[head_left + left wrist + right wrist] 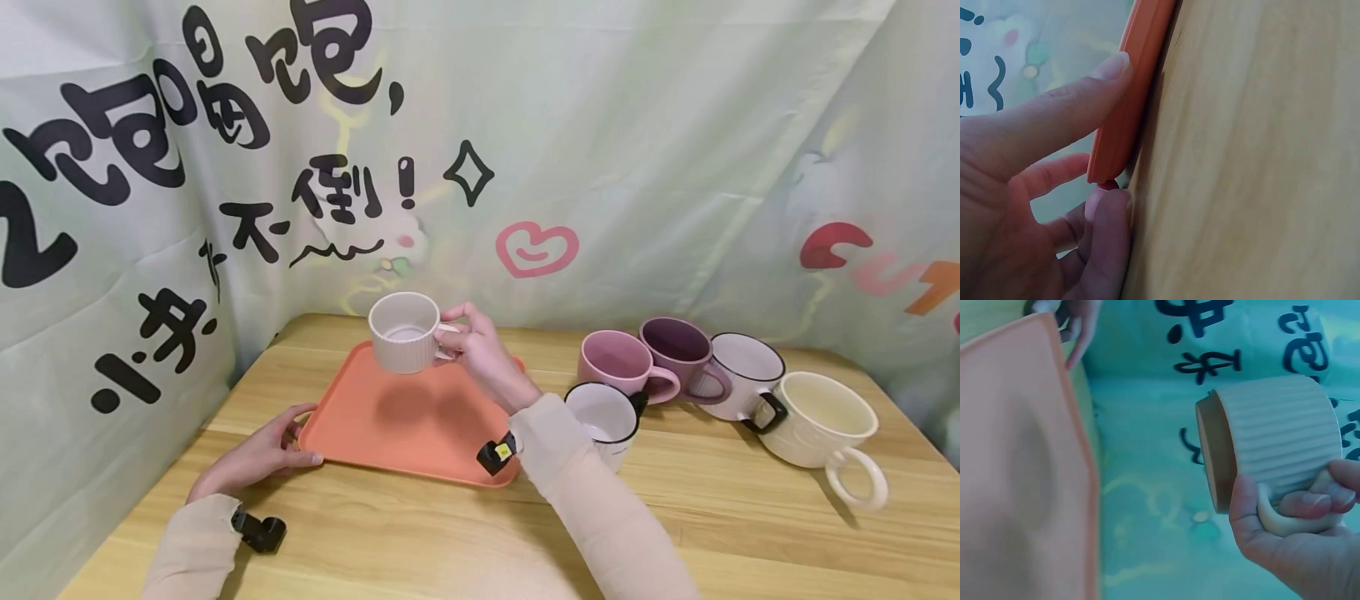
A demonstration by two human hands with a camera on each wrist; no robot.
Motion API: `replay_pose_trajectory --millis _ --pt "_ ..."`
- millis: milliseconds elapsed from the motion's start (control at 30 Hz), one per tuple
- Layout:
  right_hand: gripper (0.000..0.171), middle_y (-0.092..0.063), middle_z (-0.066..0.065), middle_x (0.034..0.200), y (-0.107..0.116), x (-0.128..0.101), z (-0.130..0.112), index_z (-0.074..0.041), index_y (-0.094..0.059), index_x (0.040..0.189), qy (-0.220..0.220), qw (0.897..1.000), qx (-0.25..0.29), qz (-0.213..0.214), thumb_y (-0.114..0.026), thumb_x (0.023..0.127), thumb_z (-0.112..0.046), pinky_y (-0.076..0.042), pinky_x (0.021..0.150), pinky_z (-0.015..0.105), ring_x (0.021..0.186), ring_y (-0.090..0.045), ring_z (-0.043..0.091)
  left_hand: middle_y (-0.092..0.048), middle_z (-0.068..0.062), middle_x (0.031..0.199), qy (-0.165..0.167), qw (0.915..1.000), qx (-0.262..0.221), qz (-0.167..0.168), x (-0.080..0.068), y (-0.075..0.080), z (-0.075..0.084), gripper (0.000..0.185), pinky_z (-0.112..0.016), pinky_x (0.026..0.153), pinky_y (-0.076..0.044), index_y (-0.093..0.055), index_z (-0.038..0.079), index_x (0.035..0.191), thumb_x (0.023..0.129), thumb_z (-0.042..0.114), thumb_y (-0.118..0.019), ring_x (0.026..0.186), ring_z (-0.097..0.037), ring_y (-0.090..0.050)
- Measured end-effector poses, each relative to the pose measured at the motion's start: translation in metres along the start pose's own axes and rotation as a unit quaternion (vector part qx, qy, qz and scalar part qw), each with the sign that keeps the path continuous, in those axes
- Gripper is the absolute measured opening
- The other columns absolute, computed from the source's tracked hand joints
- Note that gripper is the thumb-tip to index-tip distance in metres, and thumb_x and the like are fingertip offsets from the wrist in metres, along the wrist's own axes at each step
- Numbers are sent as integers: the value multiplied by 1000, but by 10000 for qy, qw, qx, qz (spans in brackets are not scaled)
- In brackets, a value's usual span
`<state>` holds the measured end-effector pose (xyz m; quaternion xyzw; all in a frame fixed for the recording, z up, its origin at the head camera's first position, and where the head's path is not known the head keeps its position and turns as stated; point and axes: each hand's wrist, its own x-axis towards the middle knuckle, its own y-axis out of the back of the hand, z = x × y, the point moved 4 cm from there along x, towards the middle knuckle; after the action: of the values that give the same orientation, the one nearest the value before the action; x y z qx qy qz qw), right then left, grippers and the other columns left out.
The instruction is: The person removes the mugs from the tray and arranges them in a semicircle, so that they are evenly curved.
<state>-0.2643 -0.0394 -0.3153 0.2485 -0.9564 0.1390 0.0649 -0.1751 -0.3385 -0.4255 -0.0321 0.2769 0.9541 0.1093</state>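
My right hand (pixel 483 354) grips the handle of a pale ribbed mug (pixel 405 337), fingers hooked through it. The mug hangs upright above an orange rectangular tray (pixel 408 442), its shadow falling on the tray. In the right wrist view, the mug's ribbed side (pixel 1282 434) and tan base (pixel 1217 453) show. My left hand (pixel 258 454) holds the tray's near left corner. In the left wrist view, the thumb (pixel 1079 100) presses the tray's outer wall (pixel 1125 119), with the other fingers curled about the corner.
To the right on the wooden table (pixel 420 542) stand a pink mug (pixel 615 358), a purple mug (pixel 675 342), a white black-rimmed mug (pixel 600 417) partly behind the right sleeve, another white mug (pixel 742 362) and a cream mug (pixel 821 417). A printed curtain (pixel 630 150) hangs behind.
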Motion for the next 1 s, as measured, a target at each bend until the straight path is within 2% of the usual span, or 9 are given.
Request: replay_pose_trajectory --millis 167,433,567,800,1000 --pt "14 -58 4 76 7 -9 -18 0 -43 107 135 9997 59 205 -47 98 10 -52 74 32 66 -49 16 -52 -16 102 -2 10000 -69 -39 0 0 -2 91 -27 61 -48 -19 -9 154 89 8 -79 76 -19 -52" --pt "14 -45 3 70 28 -23 -40 0 -42 109 366 9978 -127 547 -45 98 9 -48 71 28 66 -41 16 -51 -15 101 -43 10000 -19 -49 1 0 -2 91 -27 61 -47 -19 -9 154 89 9 -79 74 -18 -51" --pt "15 -45 3 69 40 -31 -49 1 -42 109 423 9967 -208 660 -45 98 10 -50 73 29 65 -41 16 -52 -15 101 -45 10000 -16 -58 1 0 -1 91 -27 60 -47 -19 -9 154 89 9 -79 73 -18 -51" --pt "14 -57 4 76 59 -46 -60 0 -42 109 424 9954 -308 805 -45 99 9 -53 79 32 67 -43 16 -52 -16 102 -51 10000 -22 -56 0 0 -1 91 -27 60 -48 -19 -10 154 88 9 -79 76 -18 -52" --pt "14 -44 3 69 75 -58 -67 0 -42 109 524 9933 -244 999 -44 100 11 -53 79 33 66 -40 14 -52 -15 101 -42 9999 90 -23 1 0 -2 91 -27 59 -47 -20 -9 154 88 10 -80 73 -18 -51"
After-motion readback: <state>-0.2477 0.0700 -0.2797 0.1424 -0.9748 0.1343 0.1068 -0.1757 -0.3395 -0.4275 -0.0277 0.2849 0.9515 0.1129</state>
